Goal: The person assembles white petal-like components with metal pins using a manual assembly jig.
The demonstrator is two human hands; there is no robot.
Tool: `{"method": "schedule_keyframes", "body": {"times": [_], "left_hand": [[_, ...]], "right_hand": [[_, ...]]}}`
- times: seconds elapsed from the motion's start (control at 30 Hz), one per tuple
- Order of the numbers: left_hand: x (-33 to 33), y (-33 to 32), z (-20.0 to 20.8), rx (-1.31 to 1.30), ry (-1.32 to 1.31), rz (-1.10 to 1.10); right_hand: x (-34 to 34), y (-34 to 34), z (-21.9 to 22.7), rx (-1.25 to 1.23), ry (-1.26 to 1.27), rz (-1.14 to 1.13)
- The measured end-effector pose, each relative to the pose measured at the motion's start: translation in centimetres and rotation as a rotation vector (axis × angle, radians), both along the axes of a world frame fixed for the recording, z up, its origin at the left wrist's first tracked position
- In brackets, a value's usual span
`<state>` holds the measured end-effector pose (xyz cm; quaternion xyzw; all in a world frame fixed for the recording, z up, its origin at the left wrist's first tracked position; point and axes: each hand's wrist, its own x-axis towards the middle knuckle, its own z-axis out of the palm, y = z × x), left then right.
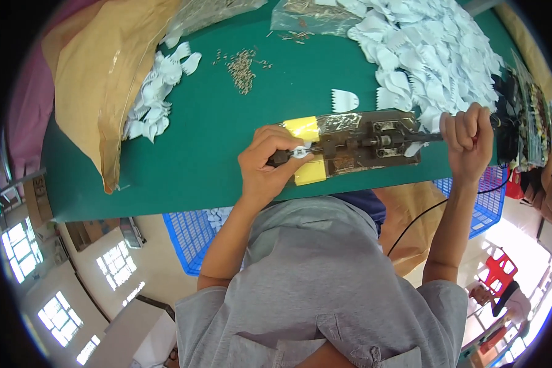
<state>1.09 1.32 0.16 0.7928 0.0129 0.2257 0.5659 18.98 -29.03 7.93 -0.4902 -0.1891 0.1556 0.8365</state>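
Note:
A dark push-type toggle press [365, 144] lies along the table's front edge, with yellow tape [302, 127] at its left end. My left hand [264, 162] is at that end, thumb and fingers pinched around a small white plastic piece [300, 152]. Most of that piece is hidden by the fingers and the tool. Closed in a fist, my right hand [469, 138] grips the lever [429, 137] on the press's right side. Just beyond the press lies one white toothed plastic piece [345, 101]. A small pile of metal bits [242, 70] sits farther back.
A big heap of white toothed pieces [429, 49] covers the back right of the green table [196, 153]. Left, more white pieces [156, 98] spill beside a brown paper sack [101, 80]. Blue baskets [187, 242] stand below the front edge; a black cable [426, 211] hangs at right.

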Motion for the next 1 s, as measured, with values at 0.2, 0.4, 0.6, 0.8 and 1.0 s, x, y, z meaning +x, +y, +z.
{"method": "schedule_keyframes", "body": {"times": [0.2, 0.4, 0.6, 0.8, 1.0], "left_hand": [[0.5, -0.6, 0.5, -0.014, 0.024, -0.029], [0.1, -0.3, 0.0, 0.016, -0.016, -0.013], [-0.2, 0.5, 2.8, -0.405, -0.254, -0.043], [-12.7, 8.2, 3.8, -0.278, -0.156, 0.272], [-22.9, 11.2, 2.3, 0.341, 0.547, 0.857]], "right_hand": [[-1.2, -0.9, -1.3, 0.05, 0.091, -0.128], [-3.8, 3.5, 0.8, -0.344, -0.135, -0.213], [-1.0, 0.2, -0.1, 0.159, 0.166, -0.062], [-0.4, -2.2, -0.5, 0.187, 0.209, -0.077], [0.6, -2.4, -1.6, 0.202, 0.191, -0.041]]}}
